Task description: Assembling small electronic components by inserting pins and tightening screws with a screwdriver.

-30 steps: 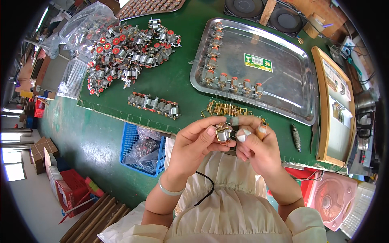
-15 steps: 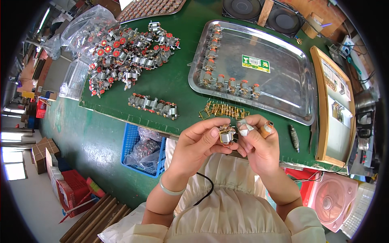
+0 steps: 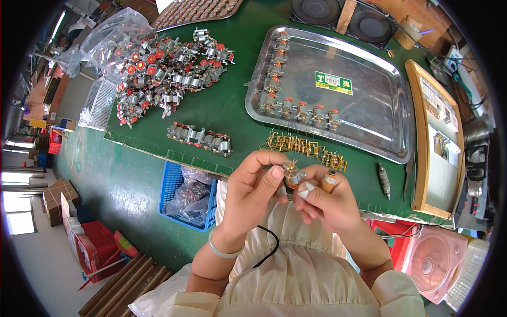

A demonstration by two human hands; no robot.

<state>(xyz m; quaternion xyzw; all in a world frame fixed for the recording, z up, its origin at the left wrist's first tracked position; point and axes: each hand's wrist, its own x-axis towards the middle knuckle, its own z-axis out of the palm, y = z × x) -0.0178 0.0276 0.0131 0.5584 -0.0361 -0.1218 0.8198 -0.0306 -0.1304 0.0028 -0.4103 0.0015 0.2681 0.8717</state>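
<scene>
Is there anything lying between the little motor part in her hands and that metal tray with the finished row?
Only a strip of brass clips lies on the green mat between the small part, held by both the left hand and right hand, and the tray.

Two hands [image 3: 296,195]; one steel tray [image 3: 380,121]; two black speakers [image 3: 343,16]; one blue crate [image 3: 174,195]; one pink fan [image 3: 430,264].
</scene>
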